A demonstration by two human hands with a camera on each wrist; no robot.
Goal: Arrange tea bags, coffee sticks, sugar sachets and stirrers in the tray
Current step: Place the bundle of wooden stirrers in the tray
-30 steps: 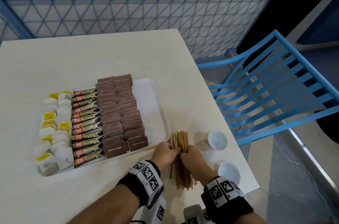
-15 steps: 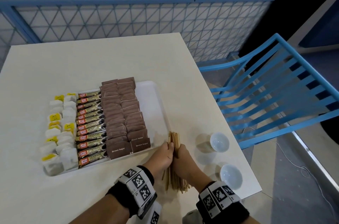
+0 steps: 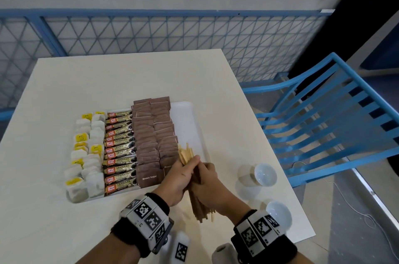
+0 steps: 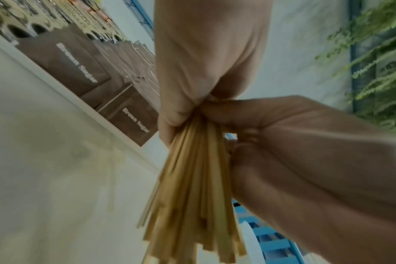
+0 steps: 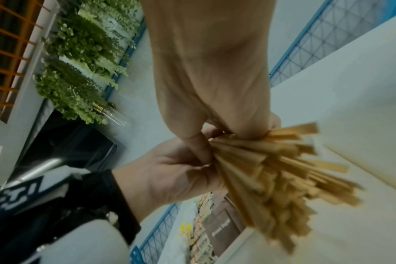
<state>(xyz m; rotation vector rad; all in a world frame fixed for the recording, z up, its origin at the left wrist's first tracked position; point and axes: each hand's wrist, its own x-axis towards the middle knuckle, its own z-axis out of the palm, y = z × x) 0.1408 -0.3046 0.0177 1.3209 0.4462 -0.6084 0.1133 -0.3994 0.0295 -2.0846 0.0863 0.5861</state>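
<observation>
Seen from above in the head view: a pale square table (image 3: 108, 82) filling the left and centre of the frame, with a white tray (image 3: 190, 121) left of centre. In the tray, from left to right: tea bags (image 3: 90, 155) with yellow tags, a column of coffee sticks (image 3: 119, 149), then two columns of brown sugar sachets (image 3: 151, 134), and a bare white strip at the tray's right side. Just below frame centre, left hand (image 3: 179, 179) and right hand (image 3: 207, 183) pressed together, both with fingers curled tight around one bundle of wooden stirrers (image 3: 198, 205). Bundle tilted, far ends fanning out over the tray's near right corner beside the sachets, near ends spread above the table toward the bottom of the frame. Right of the hands, two small white bowls (image 3: 264, 174) on the table, one nearer the lower right. At the right of the frame, a blue slatted chair (image 3: 323, 125); across the upper part, a blue mesh fence (image 3: 172, 32). Both wrist views blurred, showing the same two-handed grip on the stirrers.
</observation>
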